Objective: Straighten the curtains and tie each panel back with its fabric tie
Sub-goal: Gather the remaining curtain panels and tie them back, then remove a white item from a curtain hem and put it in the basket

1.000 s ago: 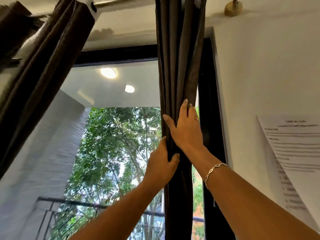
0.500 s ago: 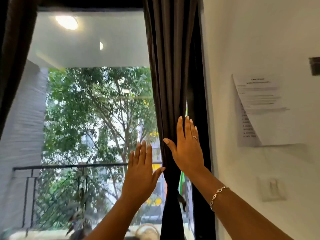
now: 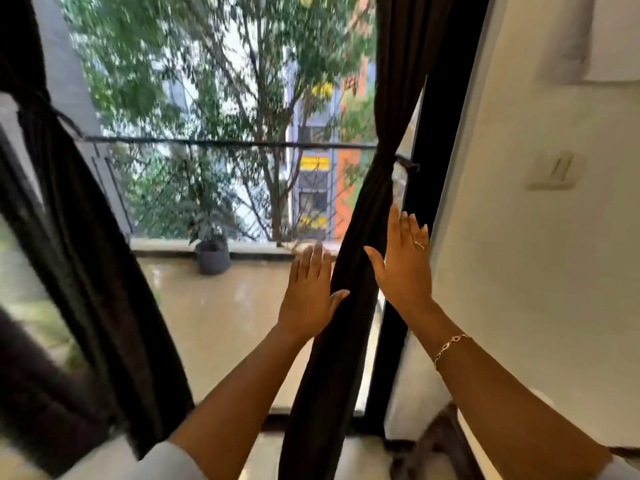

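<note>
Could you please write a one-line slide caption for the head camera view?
Open left hand and right hand flank the tied dark brown fabric curtain panel beside the window.

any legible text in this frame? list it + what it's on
No legible text in this frame.
Yellow signs on the building outside: marks too blurred to read.
Paper sheet on the wall, top right: no print can be made out.
Wall switch: no marking visible.

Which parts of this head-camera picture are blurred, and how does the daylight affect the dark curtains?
Head view: motion blur smears the green trees and left dark curtain panel; the backlit right dark curtain panel reads near-black; straight frames bow from wide-angle distortion.
</note>
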